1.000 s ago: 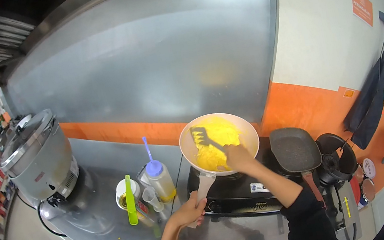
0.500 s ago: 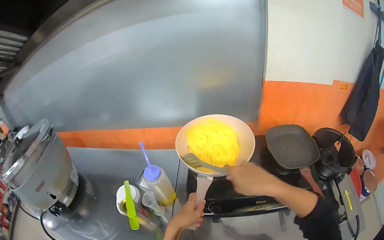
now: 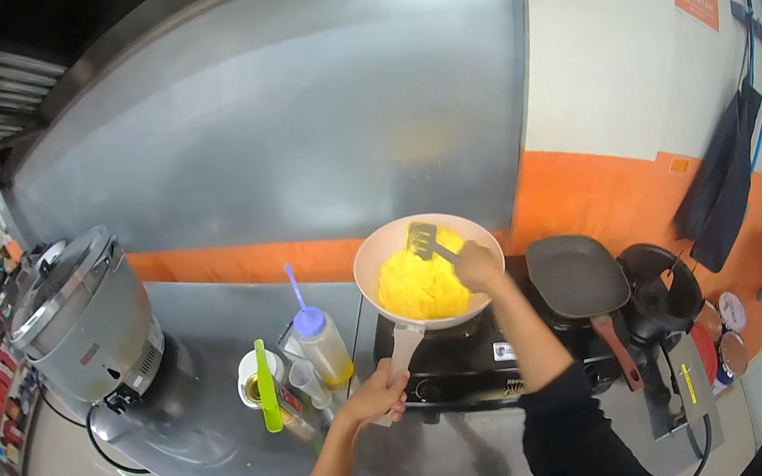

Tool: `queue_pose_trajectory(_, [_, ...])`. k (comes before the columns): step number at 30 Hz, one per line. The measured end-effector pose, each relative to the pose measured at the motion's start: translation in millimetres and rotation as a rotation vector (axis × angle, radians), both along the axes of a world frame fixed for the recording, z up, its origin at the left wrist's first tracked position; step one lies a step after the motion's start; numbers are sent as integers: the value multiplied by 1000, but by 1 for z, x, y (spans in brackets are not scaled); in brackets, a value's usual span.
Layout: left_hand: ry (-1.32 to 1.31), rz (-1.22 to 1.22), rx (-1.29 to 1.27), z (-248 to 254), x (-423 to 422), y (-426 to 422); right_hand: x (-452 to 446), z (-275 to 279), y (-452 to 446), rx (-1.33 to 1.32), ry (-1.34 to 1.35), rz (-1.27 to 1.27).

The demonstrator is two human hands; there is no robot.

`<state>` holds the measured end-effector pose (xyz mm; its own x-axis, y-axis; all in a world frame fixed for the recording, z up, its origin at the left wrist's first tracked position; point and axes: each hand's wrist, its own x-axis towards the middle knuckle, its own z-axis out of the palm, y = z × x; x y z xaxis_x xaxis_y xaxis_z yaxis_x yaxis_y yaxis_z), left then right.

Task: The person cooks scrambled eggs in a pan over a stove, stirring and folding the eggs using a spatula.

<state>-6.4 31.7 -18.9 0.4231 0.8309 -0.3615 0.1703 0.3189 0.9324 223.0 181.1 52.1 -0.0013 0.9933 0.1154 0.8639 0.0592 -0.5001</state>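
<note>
My left hand (image 3: 379,396) is wrapped round the pale handle of a frying pan (image 3: 368,268) on the black gas stove (image 3: 456,385). Yellow scrambled egg (image 3: 419,284) lies across the middle of the pan. My right hand (image 3: 479,268) grips a dark slotted spatula (image 3: 424,241), its blade over the far side of the egg. Whether the blade touches the pan floor cannot be made out.
To the right sit a square grill pan (image 3: 577,274) and a black pot (image 3: 659,287). Left of the stove stand a squeeze bottle (image 3: 323,348) with a purple cap, a white tub with a green-handled tool (image 3: 267,386), and a large rice cooker (image 3: 93,322).
My right hand and the spatula have moved from the near left edge of the pan to its far side. The egg has shifted toward the near side. My left hand keeps its hold.
</note>
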Motion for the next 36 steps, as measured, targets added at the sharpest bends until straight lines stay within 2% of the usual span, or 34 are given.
queue_pose_trajectory(1, [13,7,3,2,-1,3,31,-17,18,122,-248,105])
queue_pose_trajectory(2, [-1,17,19,4,-1,4,45,16,-11,94,-144,61])
queue_pose_trajectory(4, [16,8,0,4,-1,2,77,47,-40,194,-193,202])
queue_pose_trajectory(6, [5,20,3,3,-1,2,73,100,-89,221,-376,145])
queue_pose_trajectory(7, [4,27,-2,3,0,1,70,119,-107,219,-383,144])
queue_pose_trajectory(8, [0,24,-5,5,1,0,63,135,-121,163,-560,163])
queue_pose_trajectory(9, [3,37,-20,8,1,-1,56,142,-128,105,-736,182])
queue_pose_trajectory(10, [6,51,-35,9,2,-1,47,139,-131,99,-738,181])
queue_pose_trajectory(12, [5,52,-18,5,2,-1,31,125,-139,88,-967,174])
queue_pose_trajectory(17, [-10,90,-20,-1,2,-4,46,32,-87,176,-962,70])
queue_pose_trajectory(19, [1,54,20,-3,1,-3,62,-10,-53,345,-991,-40])
queue_pose_trajectory(20, [1,63,17,-4,1,-2,66,-23,-38,346,-990,-30])
queue_pose_trajectory(22, [14,-18,63,-4,-2,-1,70,-41,-13,552,-1039,7])
queue_pose_trajectory(23, [17,-7,55,-5,-3,-1,73,-46,-3,551,-1032,21])
queue_pose_trajectory(25, [37,-54,21,-2,-4,2,77,-35,21,693,-965,203])
queue_pose_trajectory(27, [51,-43,35,-1,-3,2,84,-16,36,687,-992,286])
queue_pose_trajectory(29, [70,-39,53,0,-1,2,89,6,39,634,-880,577])
queue_pose_trajectory(33, [60,-42,50,2,-4,1,74,64,-18,544,-939,540])
queue_pose_trajectory(36, [47,-24,14,5,-2,0,70,110,-72,442,-850,375])
